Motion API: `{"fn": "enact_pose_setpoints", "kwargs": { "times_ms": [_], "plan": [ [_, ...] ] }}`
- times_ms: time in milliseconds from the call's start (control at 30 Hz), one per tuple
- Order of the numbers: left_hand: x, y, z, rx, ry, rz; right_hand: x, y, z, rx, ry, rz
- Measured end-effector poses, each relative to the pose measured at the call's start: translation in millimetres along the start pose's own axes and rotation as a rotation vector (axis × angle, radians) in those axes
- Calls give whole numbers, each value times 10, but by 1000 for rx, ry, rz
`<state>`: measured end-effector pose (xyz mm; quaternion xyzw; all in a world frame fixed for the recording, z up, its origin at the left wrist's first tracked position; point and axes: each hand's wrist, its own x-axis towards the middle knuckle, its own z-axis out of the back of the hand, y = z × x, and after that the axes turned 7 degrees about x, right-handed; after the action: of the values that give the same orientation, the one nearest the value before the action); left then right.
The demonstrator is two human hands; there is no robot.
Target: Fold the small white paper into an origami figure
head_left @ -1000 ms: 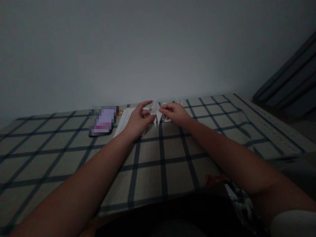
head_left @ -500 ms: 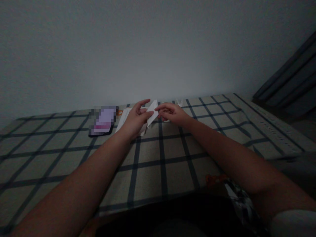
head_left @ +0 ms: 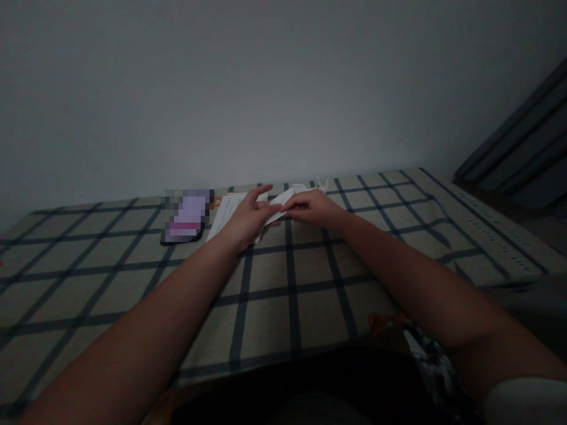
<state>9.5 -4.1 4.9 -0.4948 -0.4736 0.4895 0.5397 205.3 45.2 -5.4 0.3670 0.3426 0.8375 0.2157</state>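
folded white paper (head_left: 282, 202): held low over the checked cloth (head_left: 310, 283), at 12 o'clock from the person, between both hands
left hand (head_left: 246, 219): thumb and fingers pinched on its 9 o'clock end
right hand (head_left: 317, 208): fingertips clamped on its 3 o'clock end
white sheet (head_left: 222, 213): flat under the left hand
dark flat device (head_left: 186, 216): at 9 o'clock of that sheet

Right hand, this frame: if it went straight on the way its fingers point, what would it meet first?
Probably the left hand: the right hand points leftward along the folded white paper both pinch, fingertips nearly meeting. Depth is unclear.
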Motion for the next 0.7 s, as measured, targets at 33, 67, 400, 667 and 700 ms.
{"fn": "enact_pose_setpoints", "kwargs": {
  "times_ms": [33, 67, 400, 667, 700],
  "plan": [
    [-2, -7, 4, 3, -11, 0, 2, 6, 10, -14, 5, 6],
    [-1, -11, 10, 9, -24, 1, 5, 13, 23, -28, 11, 11],
    [71, 26, 60, -103, -22, 24, 13, 18, 53, -36, -2, -33],
    [40, -6, 45, -142, 10, -38, 31, 24, -26, 218, -104, -87],
    [43, -2, 42, -150, 17, -49, 34, 24, -33, 242, -125, -90]
  ]
}}
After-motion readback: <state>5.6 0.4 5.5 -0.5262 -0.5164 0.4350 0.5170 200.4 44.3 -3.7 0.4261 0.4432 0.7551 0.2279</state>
